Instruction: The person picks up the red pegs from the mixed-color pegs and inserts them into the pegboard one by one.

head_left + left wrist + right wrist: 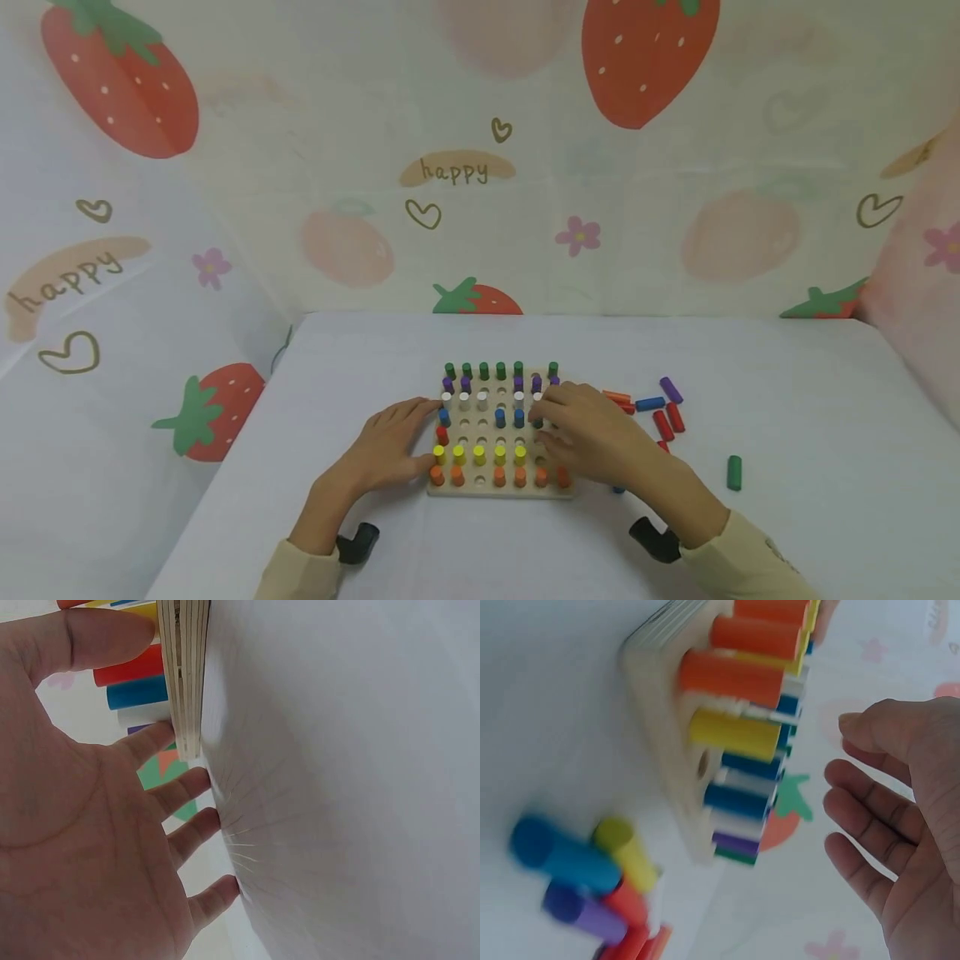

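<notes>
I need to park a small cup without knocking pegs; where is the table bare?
The table is bare right of the lone green peg, and left of the left hand. Another bare patch lies on the near side of the pegboard. It is crowded right of the pegboard, where other loose pegs lie near the right hand.

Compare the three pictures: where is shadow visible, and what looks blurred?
Head view: soft lighting, with the flat, pale plywood pegboard small but recognisable; left wrist view: a soft grey shadow across the smooth white cloth tabletop beside the board; right wrist view: the loose blue cylindrical peg and purple cylindrical peg look blurred, the right hand crisper.
</notes>
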Demonstrator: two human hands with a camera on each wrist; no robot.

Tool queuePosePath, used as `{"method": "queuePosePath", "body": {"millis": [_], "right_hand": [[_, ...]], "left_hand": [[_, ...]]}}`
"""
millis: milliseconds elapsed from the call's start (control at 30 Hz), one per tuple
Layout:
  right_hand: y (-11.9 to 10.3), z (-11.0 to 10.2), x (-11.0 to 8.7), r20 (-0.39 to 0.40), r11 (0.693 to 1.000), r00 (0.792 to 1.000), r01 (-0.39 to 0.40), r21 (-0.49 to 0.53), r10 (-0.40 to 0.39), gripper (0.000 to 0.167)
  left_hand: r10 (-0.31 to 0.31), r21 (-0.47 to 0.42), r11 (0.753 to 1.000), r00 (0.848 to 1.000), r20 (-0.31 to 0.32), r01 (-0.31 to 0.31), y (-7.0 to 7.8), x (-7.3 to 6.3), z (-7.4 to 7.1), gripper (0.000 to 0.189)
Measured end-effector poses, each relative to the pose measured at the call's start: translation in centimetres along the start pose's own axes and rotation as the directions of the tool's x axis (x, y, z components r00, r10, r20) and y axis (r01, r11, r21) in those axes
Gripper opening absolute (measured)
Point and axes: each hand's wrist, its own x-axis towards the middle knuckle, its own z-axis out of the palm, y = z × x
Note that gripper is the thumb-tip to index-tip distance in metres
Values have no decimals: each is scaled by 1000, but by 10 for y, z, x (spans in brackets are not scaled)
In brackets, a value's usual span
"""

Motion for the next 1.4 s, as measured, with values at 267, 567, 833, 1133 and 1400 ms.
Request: {"method": "queuePosePath", "body": {"millis": [267, 567, 833, 1133, 1400], "right_hand": [[23, -6, -24, -77, 1000, 997, -22, -15, 21, 20], [53, -4, -50, -78, 993, 990, -113, 24, 114, 18], [64, 6, -56, -38, 987, 988, -144, 68, 147, 14], [71, 10, -57, 3, 989, 989, -149, 27, 148, 16], [75, 7, -53, 74, 982, 980, -185, -29, 186, 11]], "left_hand": [[6, 6, 1000, 1000, -11, -6, -3, 1, -1, 76], [13, 8, 1000, 1000, -17, -13, 1, -1, -1, 77], [8, 10, 1000, 1000, -12, -8, -2, 1, 1, 76], [21, 4, 1000, 999, -24, -21, -2, 0, 2, 76], [20, 4, 1000, 1000, -20, -20, -2, -1, 1, 76]]}}
